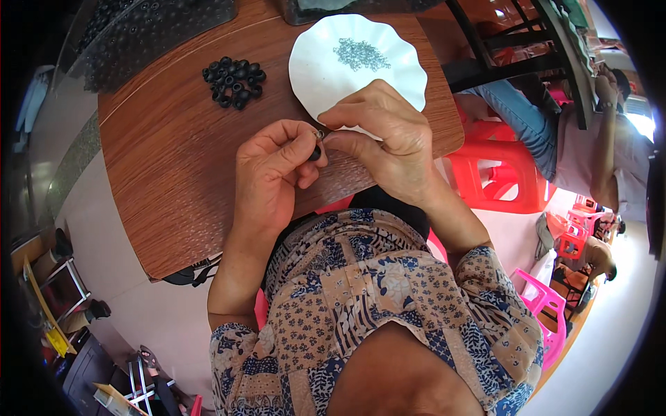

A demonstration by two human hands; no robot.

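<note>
Close over the table's near side, my left hand (272, 170) pinches a small round black part (316, 153) between thumb and fingers. A tiny shiny ring-like piece (318, 134) shows just above that part, at my left fingertips. My right hand (394, 142) comes in from the right, its thumb and forefinger curled together at the tiny piece; what they grip is too small to make out. Beyond the hands, a white scalloped plate (310, 73) carries a heap of small clear pieces (361, 55). Left of the plate lies a pile of black ring-shaped parts (233, 81).
A clear bin of black parts (149, 45) stands at the table's far left, and another container (347, 8) at the far edge. Right of the wooden table (166, 173) are a red stool (496, 170) and a seated person (534, 125).
</note>
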